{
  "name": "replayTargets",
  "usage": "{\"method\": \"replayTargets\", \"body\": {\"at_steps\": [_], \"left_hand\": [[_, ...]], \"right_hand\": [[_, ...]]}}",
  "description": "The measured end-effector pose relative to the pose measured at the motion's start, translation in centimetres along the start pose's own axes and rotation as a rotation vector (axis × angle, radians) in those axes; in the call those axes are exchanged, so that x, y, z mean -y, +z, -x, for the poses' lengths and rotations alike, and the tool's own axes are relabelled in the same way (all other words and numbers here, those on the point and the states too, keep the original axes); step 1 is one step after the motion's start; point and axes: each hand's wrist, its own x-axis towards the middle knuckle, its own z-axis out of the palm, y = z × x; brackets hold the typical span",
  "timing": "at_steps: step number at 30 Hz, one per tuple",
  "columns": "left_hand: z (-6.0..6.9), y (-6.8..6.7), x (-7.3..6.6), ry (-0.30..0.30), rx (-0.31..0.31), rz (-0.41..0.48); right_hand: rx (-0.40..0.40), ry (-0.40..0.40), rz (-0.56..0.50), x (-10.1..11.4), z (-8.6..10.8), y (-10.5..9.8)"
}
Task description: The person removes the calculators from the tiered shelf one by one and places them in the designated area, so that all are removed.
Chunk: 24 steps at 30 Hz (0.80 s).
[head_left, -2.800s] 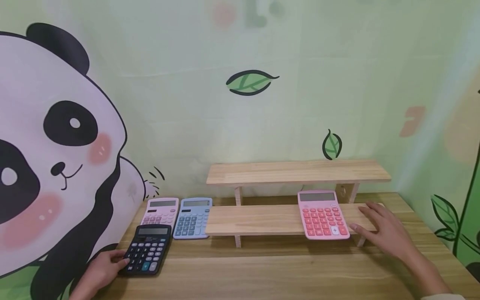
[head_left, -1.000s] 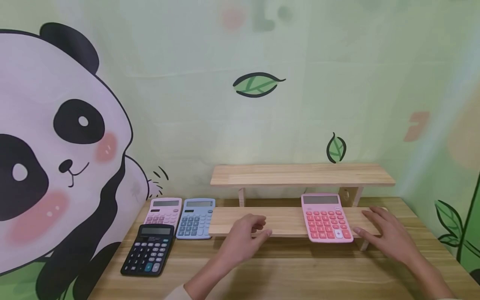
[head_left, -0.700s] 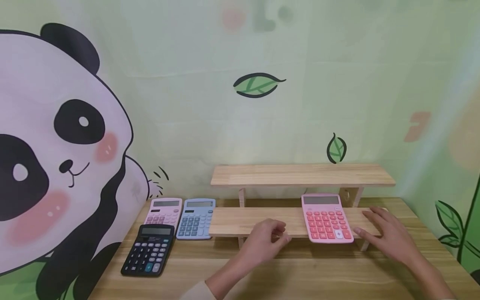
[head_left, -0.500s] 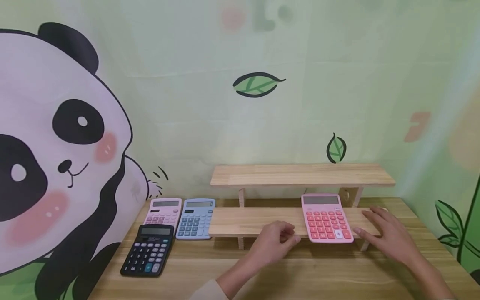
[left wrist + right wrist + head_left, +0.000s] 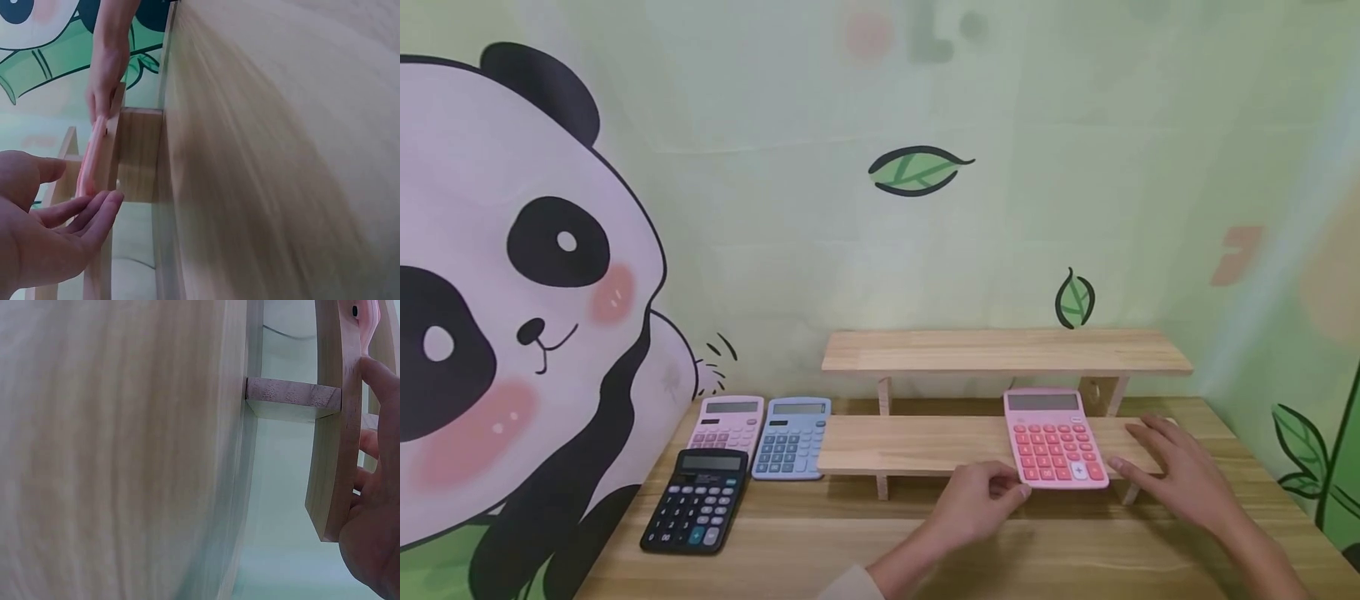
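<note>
A pink calculator [image 5: 1057,439] lies face up on the lower step of a two-tier wooden shelf [image 5: 917,442], its front edge jutting past the board. My left hand [image 5: 976,500] is at its lower left corner. In the left wrist view, the fingertips [image 5: 111,199] are at the calculator's near end, and the thumb stands apart from it. My right hand [image 5: 1180,471] rests on the right end of the same step, fingers spread. Its thumb tip [image 5: 370,364] is close against the calculator's right edge; whether it touches is hard to tell.
On the table's left side lie a black calculator [image 5: 696,500], a blue calculator [image 5: 792,439] and a light pink calculator [image 5: 727,423], partly covered by the black one. The upper step [image 5: 1000,350] runs behind. A printed panda backdrop [image 5: 760,250] closes off the rear.
My left hand has left the black calculator and moved right, across the front of the shelf, to the pink calculator's lower left corner. My right hand has stayed in place.
</note>
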Motion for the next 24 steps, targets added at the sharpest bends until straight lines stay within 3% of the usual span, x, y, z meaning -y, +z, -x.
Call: {"method": "replayTargets", "body": {"at_steps": [4, 8, 11, 17, 24], "left_hand": [[0.0, 0.6, -0.1, -0.039, -0.010, 0.017], [-0.2, 1.3, 0.1, -0.097, -0.007, 0.098], [-0.4, 2.0, 0.4, -0.140, -0.018, 0.203], [-0.8, 3.4, 0.5, -0.228, -0.084, 0.509], [-1.1, 4.1, 0.9, -0.278, -0.147, 0.591]], "right_hand": [[0.002, 0.003, -0.004, 0.1, 0.1, 0.0], [-0.001, 0.005, -0.003, 0.2, 0.0, 0.0], [-0.009, 0.004, -0.002, 0.2, 0.0, 0.1], [-0.001, 0.005, -0.008, 0.1, 0.0, 0.1], [-0.006, 0.007, -0.004, 0.0, 0.0, 0.2]]}}
